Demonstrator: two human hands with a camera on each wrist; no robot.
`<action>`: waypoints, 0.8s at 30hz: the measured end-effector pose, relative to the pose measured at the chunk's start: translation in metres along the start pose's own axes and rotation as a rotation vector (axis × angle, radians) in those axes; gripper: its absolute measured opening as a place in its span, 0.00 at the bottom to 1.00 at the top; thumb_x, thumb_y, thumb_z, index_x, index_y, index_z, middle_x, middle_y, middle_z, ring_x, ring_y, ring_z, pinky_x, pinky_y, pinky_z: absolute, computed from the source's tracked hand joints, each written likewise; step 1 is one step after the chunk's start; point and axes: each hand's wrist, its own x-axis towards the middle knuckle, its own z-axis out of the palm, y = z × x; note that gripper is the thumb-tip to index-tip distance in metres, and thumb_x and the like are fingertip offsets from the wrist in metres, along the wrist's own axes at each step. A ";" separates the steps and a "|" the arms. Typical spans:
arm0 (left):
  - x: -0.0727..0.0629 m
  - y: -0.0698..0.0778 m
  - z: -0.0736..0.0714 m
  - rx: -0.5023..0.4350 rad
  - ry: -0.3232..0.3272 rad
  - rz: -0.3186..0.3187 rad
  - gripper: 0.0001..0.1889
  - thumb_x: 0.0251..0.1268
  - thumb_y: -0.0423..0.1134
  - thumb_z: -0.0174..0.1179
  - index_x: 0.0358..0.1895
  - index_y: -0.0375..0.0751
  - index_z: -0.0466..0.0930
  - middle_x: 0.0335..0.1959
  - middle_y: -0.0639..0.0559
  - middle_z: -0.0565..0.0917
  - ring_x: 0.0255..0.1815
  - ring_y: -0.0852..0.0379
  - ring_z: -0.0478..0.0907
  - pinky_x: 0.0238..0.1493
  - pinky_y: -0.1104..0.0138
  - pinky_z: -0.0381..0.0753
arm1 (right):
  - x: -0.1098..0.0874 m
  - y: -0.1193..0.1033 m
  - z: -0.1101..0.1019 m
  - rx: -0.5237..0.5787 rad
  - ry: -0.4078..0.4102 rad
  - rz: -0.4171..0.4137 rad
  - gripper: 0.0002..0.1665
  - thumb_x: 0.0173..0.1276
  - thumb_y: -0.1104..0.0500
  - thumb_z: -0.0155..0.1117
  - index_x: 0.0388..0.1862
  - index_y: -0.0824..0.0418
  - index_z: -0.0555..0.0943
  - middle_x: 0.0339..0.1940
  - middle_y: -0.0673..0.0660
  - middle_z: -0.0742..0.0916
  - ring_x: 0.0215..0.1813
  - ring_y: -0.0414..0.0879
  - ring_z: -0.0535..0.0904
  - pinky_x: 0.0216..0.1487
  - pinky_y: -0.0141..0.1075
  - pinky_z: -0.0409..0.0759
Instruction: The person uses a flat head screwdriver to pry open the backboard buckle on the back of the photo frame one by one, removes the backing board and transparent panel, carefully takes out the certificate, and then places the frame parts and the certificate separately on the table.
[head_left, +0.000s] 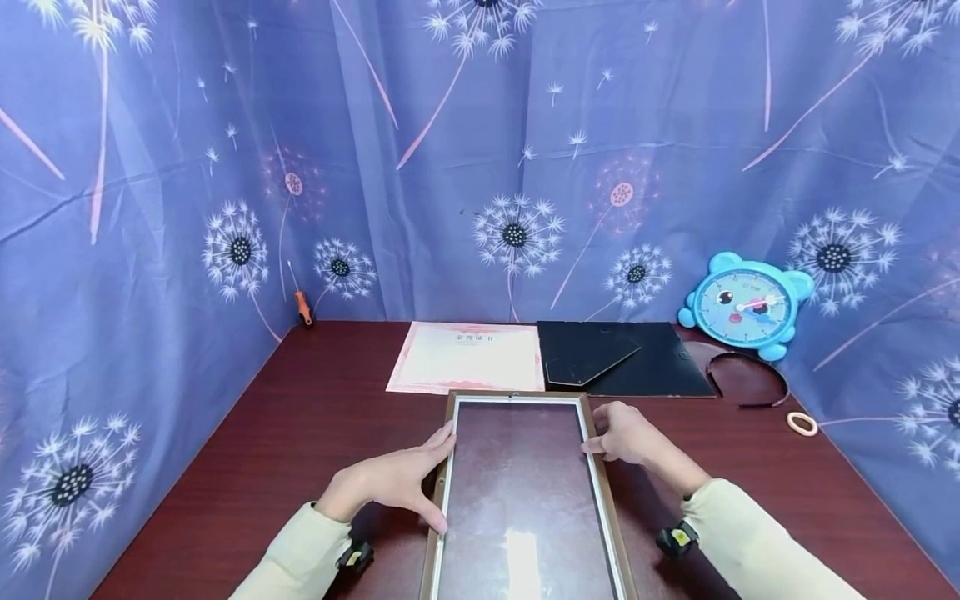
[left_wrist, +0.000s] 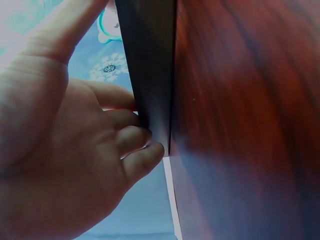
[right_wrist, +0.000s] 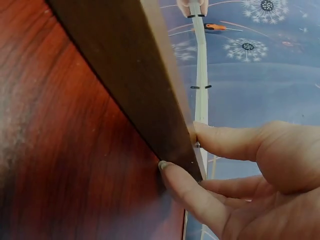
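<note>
A long picture frame [head_left: 517, 398] with a brown outer edge and a white inner lip lies on the dark red table in front of me. Through its middle the table top shows, with a bright reflection in it. My left hand [head_left: 401, 477] holds the frame's left side, thumb over the rim and fingertips against the outer wall [left_wrist: 147, 60]. On the far right part of the frame, my right hand [head_left: 626, 433] pinches the edge. In the right wrist view, its thumb lies on top and a fingertip touches the brown side [right_wrist: 135, 60] low down, near the table.
Behind the frame lie a pink-bordered certificate [head_left: 465, 358] and a black backing board [head_left: 652, 358]. At right are a blue bear-shaped clock [head_left: 746, 304], a dark headband [head_left: 783, 383] and a pale ring [head_left: 802, 423]. An orange-handled screwdriver [head_left: 303, 308] leans at the back left.
</note>
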 end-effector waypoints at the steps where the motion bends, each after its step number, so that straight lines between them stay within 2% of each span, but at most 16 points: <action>1: 0.000 -0.001 0.000 0.001 -0.001 -0.003 0.67 0.47 0.58 0.77 0.79 0.30 0.39 0.81 0.40 0.33 0.81 0.48 0.36 0.75 0.55 0.53 | 0.000 0.000 0.001 0.005 -0.001 0.015 0.30 0.56 0.73 0.74 0.54 0.85 0.73 0.41 0.68 0.85 0.35 0.53 0.87 0.33 0.43 0.86; 3: -0.001 -0.002 0.001 0.001 -0.008 -0.006 0.67 0.48 0.60 0.76 0.80 0.31 0.39 0.81 0.40 0.32 0.80 0.47 0.39 0.75 0.55 0.54 | 0.000 0.000 0.002 0.021 0.001 0.051 0.29 0.56 0.73 0.73 0.53 0.85 0.72 0.39 0.67 0.85 0.33 0.55 0.87 0.32 0.44 0.86; 7: 0.002 -0.008 -0.001 -0.042 -0.005 0.002 0.62 0.53 0.58 0.74 0.80 0.31 0.42 0.81 0.41 0.33 0.79 0.47 0.45 0.73 0.57 0.60 | 0.000 -0.001 0.003 0.058 -0.002 0.073 0.30 0.56 0.73 0.72 0.53 0.87 0.71 0.37 0.68 0.84 0.33 0.57 0.88 0.33 0.45 0.86; 9: 0.004 -0.010 -0.003 -0.086 0.008 0.007 0.60 0.55 0.54 0.74 0.79 0.31 0.43 0.81 0.41 0.35 0.79 0.48 0.47 0.72 0.58 0.61 | 0.000 -0.001 0.002 0.074 -0.004 0.072 0.31 0.56 0.73 0.72 0.54 0.88 0.70 0.37 0.68 0.85 0.34 0.57 0.88 0.34 0.45 0.86; 13: 0.008 -0.012 -0.001 -0.236 0.040 -0.010 0.56 0.58 0.44 0.73 0.79 0.31 0.42 0.81 0.40 0.36 0.75 0.45 0.58 0.67 0.61 0.69 | -0.001 0.000 0.003 0.103 -0.010 0.078 0.32 0.57 0.73 0.71 0.55 0.89 0.70 0.37 0.67 0.86 0.36 0.56 0.88 0.36 0.45 0.86; 16: 0.011 -0.009 0.003 -0.386 0.107 -0.069 0.56 0.59 0.35 0.72 0.80 0.30 0.38 0.81 0.37 0.31 0.73 0.38 0.60 0.64 0.59 0.72 | -0.001 0.000 0.005 0.125 0.006 0.080 0.31 0.57 0.73 0.70 0.56 0.89 0.71 0.38 0.67 0.86 0.37 0.55 0.87 0.36 0.46 0.86; 19: 0.014 -0.004 0.005 -0.517 0.227 -0.140 0.56 0.58 0.27 0.71 0.79 0.28 0.36 0.79 0.31 0.29 0.75 0.33 0.54 0.63 0.55 0.73 | 0.000 0.001 0.007 0.140 0.043 0.069 0.29 0.57 0.73 0.69 0.55 0.87 0.73 0.40 0.69 0.86 0.37 0.55 0.87 0.36 0.47 0.86; 21: 0.016 -0.003 0.006 -0.594 0.302 -0.180 0.55 0.57 0.24 0.70 0.78 0.25 0.36 0.78 0.28 0.32 0.75 0.32 0.54 0.62 0.54 0.74 | 0.000 0.001 0.009 0.149 0.079 0.065 0.27 0.57 0.73 0.67 0.54 0.86 0.75 0.41 0.70 0.86 0.37 0.55 0.87 0.36 0.47 0.86; 24: 0.020 -0.003 0.005 -0.669 0.377 -0.213 0.52 0.56 0.22 0.69 0.77 0.21 0.40 0.77 0.24 0.45 0.75 0.32 0.55 0.61 0.53 0.74 | -0.002 0.001 0.009 0.158 0.111 0.057 0.25 0.58 0.73 0.67 0.54 0.85 0.76 0.43 0.72 0.86 0.37 0.54 0.87 0.35 0.47 0.86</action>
